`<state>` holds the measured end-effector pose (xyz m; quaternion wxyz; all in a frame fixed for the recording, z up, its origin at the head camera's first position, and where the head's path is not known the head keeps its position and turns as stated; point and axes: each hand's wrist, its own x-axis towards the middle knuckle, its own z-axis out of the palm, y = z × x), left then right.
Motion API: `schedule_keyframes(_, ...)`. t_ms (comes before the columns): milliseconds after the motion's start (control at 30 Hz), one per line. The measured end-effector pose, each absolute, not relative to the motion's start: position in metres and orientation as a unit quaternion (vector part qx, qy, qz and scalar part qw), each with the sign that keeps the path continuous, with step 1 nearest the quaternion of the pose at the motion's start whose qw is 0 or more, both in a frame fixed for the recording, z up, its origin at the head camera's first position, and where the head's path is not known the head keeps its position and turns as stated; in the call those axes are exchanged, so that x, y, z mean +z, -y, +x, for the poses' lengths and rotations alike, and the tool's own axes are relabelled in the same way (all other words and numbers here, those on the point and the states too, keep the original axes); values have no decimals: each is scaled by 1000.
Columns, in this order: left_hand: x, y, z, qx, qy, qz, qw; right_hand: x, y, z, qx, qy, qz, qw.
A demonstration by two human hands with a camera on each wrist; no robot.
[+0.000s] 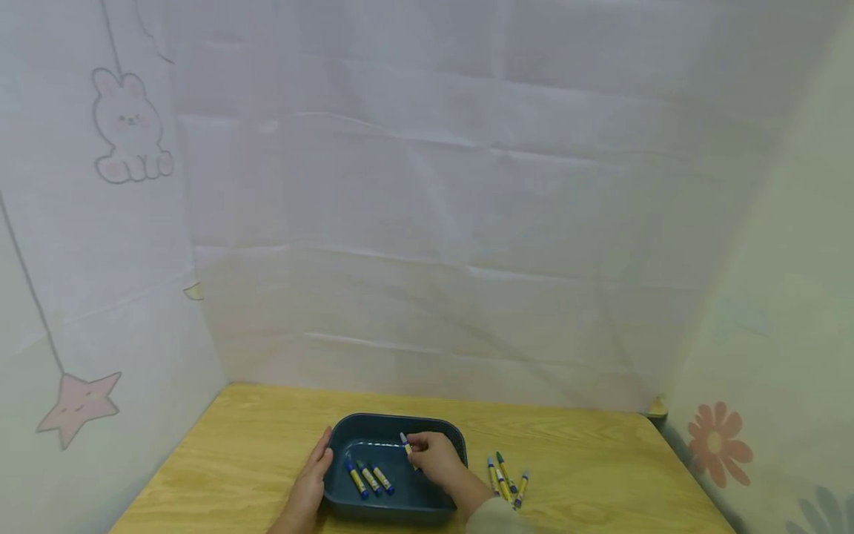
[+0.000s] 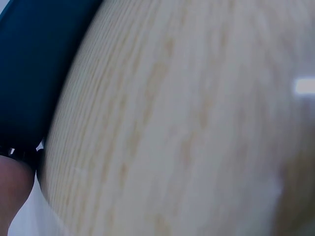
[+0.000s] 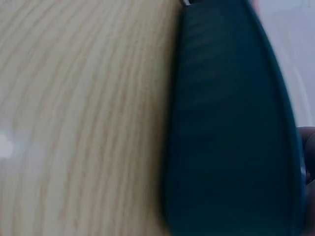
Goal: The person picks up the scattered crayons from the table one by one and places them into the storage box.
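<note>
Inside the dark blue-green rectangular tray [image 1: 394, 512] lie three crayons [image 1: 370, 478] with yellow wrappers, side by side toward its left. My right hand [image 1: 437, 461] is over the tray's right half, pinching another yellow-wrapped crayon [image 1: 405, 443] between thumb and fingers, its pale tip pointing up. My left hand [image 1: 310, 482] rests against the tray's left side, fingers extended along the outer wall. In the left wrist view, a rounded bit of that hand [image 2: 14, 184] shows below the tray's dark wall [image 2: 44, 64]. The right wrist view is mostly filled by the tray's outer wall [image 3: 231, 128].
Several more crayons [image 1: 505, 478] lie in a loose group on the wooden table [image 1: 587, 452], right of the tray. Pale fabric walls [image 1: 434, 222] stand behind and at both sides, printed with a bunny, a star and flowers.
</note>
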<state>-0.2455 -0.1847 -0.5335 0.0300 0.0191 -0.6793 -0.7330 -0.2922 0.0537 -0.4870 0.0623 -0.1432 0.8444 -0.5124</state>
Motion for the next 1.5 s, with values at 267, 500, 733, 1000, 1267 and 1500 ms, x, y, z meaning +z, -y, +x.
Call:
schedule_keyframes(267,-532,182,-246,-730,682,23,28,-497,-37,-290,-495,-851,-145,93)
schedule_keyframes(500,-530,181,-246,-729,683,26,15,-501,-30,-290,-449,-874,-125,135)
schedule_keyframes(733,-528,181,-247,-728,685,34,5,-501,-25,-291,-418,-889,-107,154)
schedule_keyframes(1000,-528,181,-247,-723,690,35,7,-505,-25,-291,-399,-898,-120,142)
schedule_keyframes(1267,-530,184,-245,-731,682,28,10,-496,-36,-294,-422,-884,-164,118)
schedule_keyframes(1500,-528,183,-243,-735,677,25,14,-480,-66,-298,-456,-867,-185,80)
